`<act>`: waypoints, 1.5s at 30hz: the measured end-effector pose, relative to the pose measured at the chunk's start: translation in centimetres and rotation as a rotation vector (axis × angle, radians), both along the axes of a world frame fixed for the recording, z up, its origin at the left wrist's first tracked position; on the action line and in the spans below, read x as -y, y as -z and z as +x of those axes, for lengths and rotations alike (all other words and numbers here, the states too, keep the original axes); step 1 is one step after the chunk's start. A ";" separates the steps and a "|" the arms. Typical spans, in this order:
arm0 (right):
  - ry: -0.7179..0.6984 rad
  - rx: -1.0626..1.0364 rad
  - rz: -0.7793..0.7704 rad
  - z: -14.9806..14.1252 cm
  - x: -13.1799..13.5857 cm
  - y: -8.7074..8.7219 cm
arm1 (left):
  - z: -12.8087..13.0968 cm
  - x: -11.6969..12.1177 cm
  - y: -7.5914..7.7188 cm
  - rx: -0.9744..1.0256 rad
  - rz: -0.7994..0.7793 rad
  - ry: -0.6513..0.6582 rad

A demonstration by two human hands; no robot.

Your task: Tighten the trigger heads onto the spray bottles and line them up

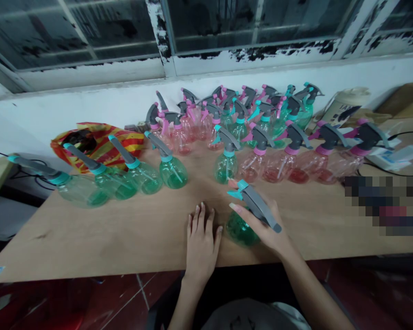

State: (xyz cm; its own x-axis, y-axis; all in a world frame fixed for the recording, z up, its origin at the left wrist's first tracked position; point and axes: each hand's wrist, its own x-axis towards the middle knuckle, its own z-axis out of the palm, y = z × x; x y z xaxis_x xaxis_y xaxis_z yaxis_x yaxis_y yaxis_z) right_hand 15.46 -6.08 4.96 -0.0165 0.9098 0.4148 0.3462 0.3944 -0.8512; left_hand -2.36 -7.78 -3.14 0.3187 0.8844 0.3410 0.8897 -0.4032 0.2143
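Note:
My right hand (266, 229) is wrapped round the neck of a green spray bottle (241, 229) with a grey and turquoise trigger head. The bottle is near the front of the table, in front of me. My left hand (202, 236) lies flat on the wooden table (131, 238), fingers spread, just left of that bottle and holding nothing. Beyond my right hand stands another green spray bottle (226, 166), beside a row of pink spray bottles (285, 165) running to the right.
Several green spray bottles (173, 172) stand in a row at the left. Many pink and green bottles crowd the back (206, 123) against the wall. A red and yellow striped bag (124, 144) lies at back left. A whitish container (346, 105) and cardboard (404, 101) are at back right.

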 end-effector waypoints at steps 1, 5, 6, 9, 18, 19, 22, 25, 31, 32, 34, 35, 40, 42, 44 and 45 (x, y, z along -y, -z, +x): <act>-0.001 -0.005 -0.005 0.0 0.0 0.0 | 0.0 0.0 0.0 0.003 0.002 -0.002; -0.003 -0.023 -0.019 -0.1 0.0 0.0 | 0.0 0.0 0.0 -0.003 0.003 0.000; -0.005 -0.022 -0.019 -0.1 0.0 0.0 | 0.0 0.0 0.0 -0.007 0.000 0.003; -0.016 0.000 -0.020 0.0 0.0 0.0 | 0.0 0.0 0.0 -0.019 -0.005 0.006; -0.015 0.026 0.038 -0.6 -0.5 -0.3 | 0.1 0.0 -0.1 -0.015 -0.001 0.003; -0.016 0.023 0.047 -0.7 -0.7 -0.4 | 0.1 0.0 0.0 -0.015 -0.003 0.002; 0.005 0.015 0.066 -0.9 -1.0 -0.6 | 0.0 0.0 0.0 0.000 -0.009 -0.004; 0.052 0.021 0.047 -1.0 -1.0 -0.8 | -0.1 0.0 0.2 0.032 0.000 -0.005; 0.052 0.039 0.060 -0.9 -1.0 -0.7 | -0.3 0.0 0.3 0.077 -0.007 -0.003; 0.040 0.041 0.068 -0.8 -1.0 -0.7 | -0.3 0.0 0.3 0.085 -0.007 -0.003; 0.005 0.044 0.074 -0.7 -1.0 -0.7 | -0.3 0.0 0.4 0.098 -0.004 -0.003; -0.018 0.042 0.068 -0.5 -0.9 -0.8 | -0.4 0.0 0.4 0.103 -0.001 -0.003; -0.068 0.013 -0.013 0.1 -0.7 -0.9 | -0.4 0.0 0.4 0.103 0.000 0.006; -0.055 0.032 -0.038 0.3 -0.6 -0.8 | -0.3 0.0 0.4 0.099 0.000 0.007; -0.050 0.051 -0.055 0.5 -0.5 -0.7 | -0.3 0.0 0.3 0.096 0.001 0.004; -0.053 0.054 -0.052 0.7 -0.5 -0.6 | -0.3 0.0 0.3 0.095 0.001 0.002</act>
State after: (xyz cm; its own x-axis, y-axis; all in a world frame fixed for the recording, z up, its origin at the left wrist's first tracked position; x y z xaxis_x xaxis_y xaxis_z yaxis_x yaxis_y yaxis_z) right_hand 16.12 -5.58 5.55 -0.0862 0.9275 0.3638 0.3723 0.3687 -0.8518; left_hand -2.62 -7.76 -3.47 0.2864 0.8836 0.3703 0.8646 -0.4049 0.2975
